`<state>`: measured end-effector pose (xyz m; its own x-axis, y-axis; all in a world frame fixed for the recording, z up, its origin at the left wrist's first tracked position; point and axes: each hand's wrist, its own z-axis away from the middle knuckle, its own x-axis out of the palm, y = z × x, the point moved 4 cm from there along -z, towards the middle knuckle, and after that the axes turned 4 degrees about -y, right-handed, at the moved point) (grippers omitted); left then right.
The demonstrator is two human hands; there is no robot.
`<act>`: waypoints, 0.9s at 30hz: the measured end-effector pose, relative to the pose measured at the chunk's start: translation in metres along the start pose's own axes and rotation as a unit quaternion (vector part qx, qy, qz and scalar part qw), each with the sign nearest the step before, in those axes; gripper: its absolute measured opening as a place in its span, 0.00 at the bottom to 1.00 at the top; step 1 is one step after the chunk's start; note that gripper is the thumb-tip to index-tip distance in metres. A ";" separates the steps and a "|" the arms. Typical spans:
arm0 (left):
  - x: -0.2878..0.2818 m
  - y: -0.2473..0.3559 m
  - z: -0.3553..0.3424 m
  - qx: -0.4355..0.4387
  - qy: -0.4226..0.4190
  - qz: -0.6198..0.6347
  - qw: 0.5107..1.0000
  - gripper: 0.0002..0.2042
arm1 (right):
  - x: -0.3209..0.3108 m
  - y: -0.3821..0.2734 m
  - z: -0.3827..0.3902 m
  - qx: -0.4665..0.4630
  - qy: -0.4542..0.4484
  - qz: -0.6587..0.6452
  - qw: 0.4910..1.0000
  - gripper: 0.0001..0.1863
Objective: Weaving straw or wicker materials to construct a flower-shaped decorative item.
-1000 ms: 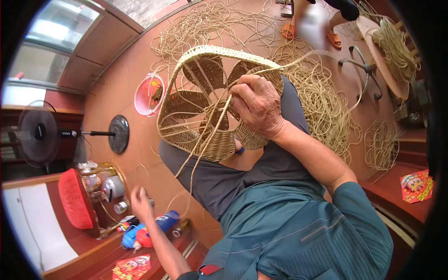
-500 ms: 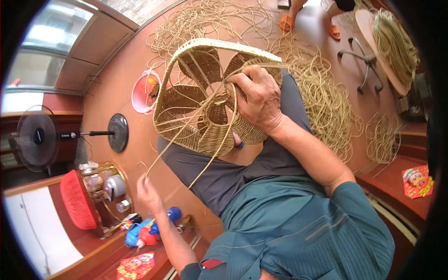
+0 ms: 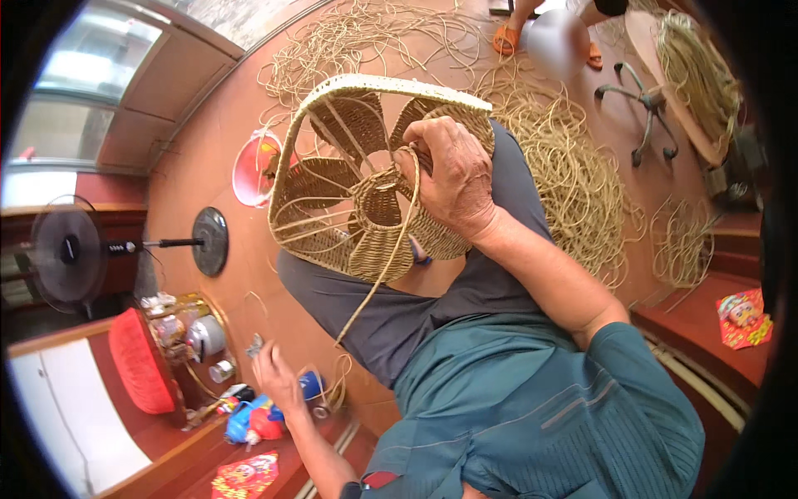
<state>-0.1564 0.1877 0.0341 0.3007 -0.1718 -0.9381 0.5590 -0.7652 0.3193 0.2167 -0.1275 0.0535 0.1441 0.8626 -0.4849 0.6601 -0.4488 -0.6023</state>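
Two thighs in grey trousers (image 3: pixel 324 291) beneath one straw-coloured woven piece (image 3: pixel 378 208), petals around a hub within a rounded rim; propped on the lap at a slant, probably for steady support from below and open access from above. Just right of the hub, the right hand (image 3: pixel 453 179), fingers bent and tips pinched closed on a cord (image 3: pixel 381 283), seemingly to hold the strand snug at the weave. From that pinch, a fairly straight run down over the near petals and past the left thigh, lower end hard to follow. Out to the left, well apart from the piece, the left hand (image 3: pixel 278 378), blurred, fingers partly curled; something small and greyish (image 3: pixel 255 345) at the fingertips, but impossible to tell whether gripped. On the floor beyond the right knee, a broad loose heap of cord (image 3: pixel 573 183), spread out perhaps against tangling. Beyond the rim on the left, a pink bucket (image 3: pixel 249 179), near but clear of the knees. Farther left, a standing fan (image 3: pixel 71 245), presumably for air, well away from the loose strands.
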 end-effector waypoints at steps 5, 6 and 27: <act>0.035 0.223 -0.026 0.235 -0.059 0.084 0.966 0.26 | 0.011 -0.009 -0.002 0.000 0.015 -0.041 0.999 0.17; 0.053 0.227 -0.029 0.279 -0.095 0.054 0.954 0.22 | 0.012 -0.012 -0.003 -0.007 0.013 -0.043 0.999 0.17; 0.011 0.302 -0.072 0.093 -0.212 0.686 0.690 0.22 | 0.009 -0.016 0.000 -0.049 0.013 0.027 0.998 0.08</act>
<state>0.0715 -0.0010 0.1297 0.1732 -0.9493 0.2623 -0.1477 0.2382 0.9599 0.2075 -0.1126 0.0593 0.2008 0.8439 -0.4976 0.7191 -0.4719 -0.5101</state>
